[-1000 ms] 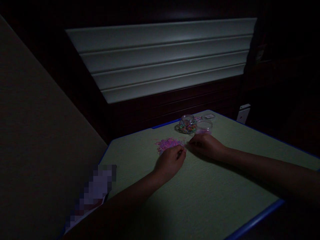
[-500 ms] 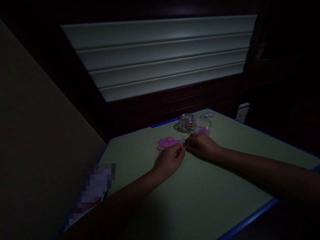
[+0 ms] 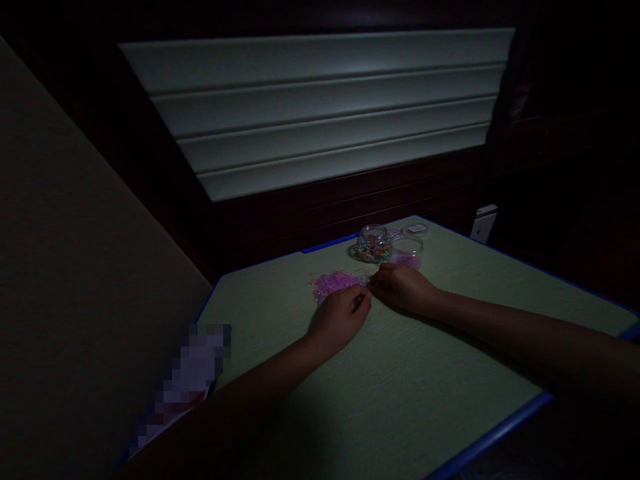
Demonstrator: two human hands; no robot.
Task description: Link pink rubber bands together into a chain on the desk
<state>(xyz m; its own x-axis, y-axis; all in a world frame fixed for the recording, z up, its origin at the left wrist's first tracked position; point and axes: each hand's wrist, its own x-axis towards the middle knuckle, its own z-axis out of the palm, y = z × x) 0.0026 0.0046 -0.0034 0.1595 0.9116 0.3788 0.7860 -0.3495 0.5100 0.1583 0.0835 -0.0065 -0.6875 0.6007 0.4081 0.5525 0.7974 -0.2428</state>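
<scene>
A loose pile of small pink and purple elastic bands (image 3: pixel 336 283) lies on the pale green table (image 3: pixel 400 387). At the pile's near edge my left hand (image 3: pixel 343 315) is closed, thumb and fingertips pinched together. My right hand (image 3: pixel 404 287) is also closed, its fingers curled down just right of the pile, close to the left fingertips. Whatever either pinch holds is too small and dark to make out. Behind my right hand stands an open clear jar (image 3: pixel 407 247) with pink bands in it. Beside it is another clear jar (image 3: pixel 373 245) filled with multicoloured bands.
A clear round lid (image 3: pixel 415 229) with a white label lies behind the jars. A pixelated sheet or packet (image 3: pixel 193 373) is at the table's left edge. A dark wooden frame with pale slats (image 3: pixel 325 113) rises behind the table. A white object (image 3: pixel 483 224) stands beyond the right edge.
Both hands stay almost in place, fingertips close together by the pile. The view has shifted very slightly. Jars and pile look the same.
</scene>
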